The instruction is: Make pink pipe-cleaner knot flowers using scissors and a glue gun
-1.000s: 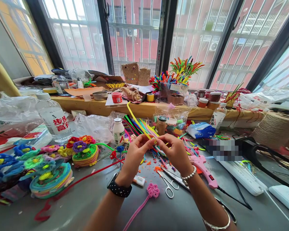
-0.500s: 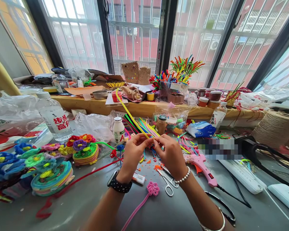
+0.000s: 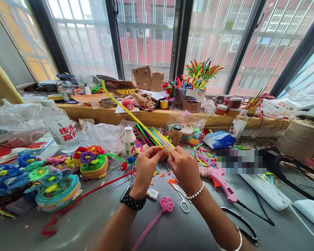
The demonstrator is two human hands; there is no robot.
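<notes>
My left hand (image 3: 149, 165) and my right hand (image 3: 183, 168) meet over the middle of the table, both closed in a pinch. Between them they hold a yellow pipe cleaner (image 3: 125, 111), whose long free end slants up and to the left. Its gripped end is mostly covered by my fingers. On the table below my hands lie a pink pipe-cleaner flower (image 3: 167, 204) with a long stem, a pair of scissors (image 3: 183, 202) and a small white box (image 3: 152, 194). A bundle of coloured pipe cleaners (image 3: 149, 135) lies just beyond my hands.
A pink glue gun (image 3: 223, 184) with a cord and a white power strip (image 3: 265, 191) lie at right. Colourful pipe-cleaner flowers (image 3: 52, 177) and a water bottle (image 3: 61, 129) stand at left. A small white bottle (image 3: 129, 141) and a brown jar (image 3: 175, 135) stand beyond my hands.
The free end of the yellow pipe cleaner has swung to the left and up. My hands stay together at nearly the same place, with the right fingers drawn closer in.
</notes>
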